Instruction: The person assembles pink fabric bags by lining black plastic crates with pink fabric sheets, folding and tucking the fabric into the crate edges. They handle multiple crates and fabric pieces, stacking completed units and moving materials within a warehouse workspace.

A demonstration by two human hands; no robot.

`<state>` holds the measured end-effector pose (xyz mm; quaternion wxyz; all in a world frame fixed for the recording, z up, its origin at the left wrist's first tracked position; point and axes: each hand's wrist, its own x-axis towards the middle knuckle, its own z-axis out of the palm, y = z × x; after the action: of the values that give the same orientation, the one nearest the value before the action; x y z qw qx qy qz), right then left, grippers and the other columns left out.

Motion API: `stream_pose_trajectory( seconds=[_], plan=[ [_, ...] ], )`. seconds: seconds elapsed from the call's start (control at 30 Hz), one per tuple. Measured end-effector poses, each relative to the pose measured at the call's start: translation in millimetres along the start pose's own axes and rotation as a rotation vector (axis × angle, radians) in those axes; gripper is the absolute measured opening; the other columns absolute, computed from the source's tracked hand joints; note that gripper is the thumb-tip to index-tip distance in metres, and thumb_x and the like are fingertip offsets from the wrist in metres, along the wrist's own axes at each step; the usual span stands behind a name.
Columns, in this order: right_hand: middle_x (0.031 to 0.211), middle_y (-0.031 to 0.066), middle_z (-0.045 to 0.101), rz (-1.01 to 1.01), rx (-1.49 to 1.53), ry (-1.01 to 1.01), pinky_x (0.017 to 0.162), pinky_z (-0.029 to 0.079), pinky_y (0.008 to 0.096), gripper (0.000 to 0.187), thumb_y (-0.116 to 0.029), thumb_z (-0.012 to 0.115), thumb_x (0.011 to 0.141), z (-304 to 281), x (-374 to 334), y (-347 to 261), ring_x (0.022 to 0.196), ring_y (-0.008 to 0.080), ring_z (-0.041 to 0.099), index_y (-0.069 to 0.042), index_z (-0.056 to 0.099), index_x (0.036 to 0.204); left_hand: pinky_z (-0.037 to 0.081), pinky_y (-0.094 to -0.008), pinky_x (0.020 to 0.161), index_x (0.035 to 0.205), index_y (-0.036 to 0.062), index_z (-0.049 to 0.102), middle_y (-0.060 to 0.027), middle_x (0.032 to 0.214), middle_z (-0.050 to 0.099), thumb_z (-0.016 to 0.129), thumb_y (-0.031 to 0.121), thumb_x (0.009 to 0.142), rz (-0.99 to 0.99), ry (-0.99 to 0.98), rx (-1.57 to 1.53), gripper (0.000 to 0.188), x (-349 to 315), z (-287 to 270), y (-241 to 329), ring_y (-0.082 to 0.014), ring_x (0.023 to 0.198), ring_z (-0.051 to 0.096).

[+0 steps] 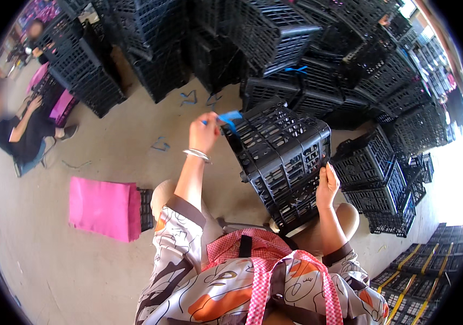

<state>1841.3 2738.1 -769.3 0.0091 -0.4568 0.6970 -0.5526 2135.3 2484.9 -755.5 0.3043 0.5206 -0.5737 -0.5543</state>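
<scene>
A black plastic crate (283, 143) stands tilted in front of me, between my knees. My left hand (204, 132) is closed on a blue strap (230, 117), just off the crate's upper left edge. The strap runs from my fingers toward that edge; whether it is still fastened to the crate, I cannot tell. My right hand (327, 185) grips the crate's right side near its rim, thumb on top. The fingers behind the rim are hidden.
Tall stacks of black crates (275, 35) rise ahead, with more crates (375, 179) at right. Pink sheets (104, 208) lie on a crate at left. Blue strap scraps (160, 144) litter the floor. A person (20, 127) sits at far left. Strapped crates (426, 265) stand at lower right.
</scene>
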Motion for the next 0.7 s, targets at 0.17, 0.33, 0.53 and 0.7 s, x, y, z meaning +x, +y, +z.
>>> stream_pose_trajectory(
  seconds=[0.17, 0.33, 0.53, 0.7],
  plan=[
    [0.086, 0.0127, 0.065, 0.016, -0.104, -0.186, 0.070, 0.045, 0.0267, 0.021, -0.005, 0.057, 0.089, 33, 18, 2, 0.073, 0.0153, 0.056, 0.007, 0.060, 0.107, 0.036, -0.0386, 0.100, 0.141, 0.0092, 0.028, -0.0151, 0.138, 0.036, 0.056, 0.018, 0.088, -0.096, 0.271, -0.888, 0.061, 11, -41, -28, -0.0250, 0.127, 0.037],
    [0.077, 0.0042, 0.064, 0.210, 0.047, -0.509, 0.066, 0.043, 0.0238, 0.022, -0.015, 0.057, 0.090, 80, 90, 26, 0.071, 0.0070, 0.053, 0.003, 0.064, 0.102, 0.037, -0.0430, 0.101, 0.143, 0.0141, 0.028, -0.0174, 0.141, 0.039, 0.063, 0.020, 0.079, 0.514, -0.131, 0.821, 0.073, -15, 1, -68, -0.0303, 0.130, 0.039],
    [0.120, 0.0148, 0.058, 0.230, -0.066, -0.697, 0.097, 0.038, 0.0293, 0.046, -0.034, 0.055, 0.092, 122, 134, 90, 0.113, 0.0233, 0.053, -0.003, 0.053, 0.126, 0.050, -0.0450, 0.073, 0.101, 0.0083, 0.060, -0.0163, 0.084, 0.067, 0.055, 0.044, 0.086, 0.232, -0.073, 0.953, 0.039, -18, 39, -71, -0.0360, 0.081, 0.064],
    [0.140, 0.0174, 0.040, 0.056, -0.269, -0.726, 0.106, 0.031, 0.0387, 0.059, -0.039, 0.053, 0.091, 134, 107, 70, 0.130, 0.0326, 0.036, -0.004, 0.040, 0.137, 0.048, -0.0440, 0.087, 0.118, 0.0010, 0.053, -0.0222, 0.109, 0.062, 0.055, 0.043, 0.088, -0.223, -0.282, 1.080, 0.051, -9, 30, -177, -0.0371, 0.100, 0.061]
  ],
)
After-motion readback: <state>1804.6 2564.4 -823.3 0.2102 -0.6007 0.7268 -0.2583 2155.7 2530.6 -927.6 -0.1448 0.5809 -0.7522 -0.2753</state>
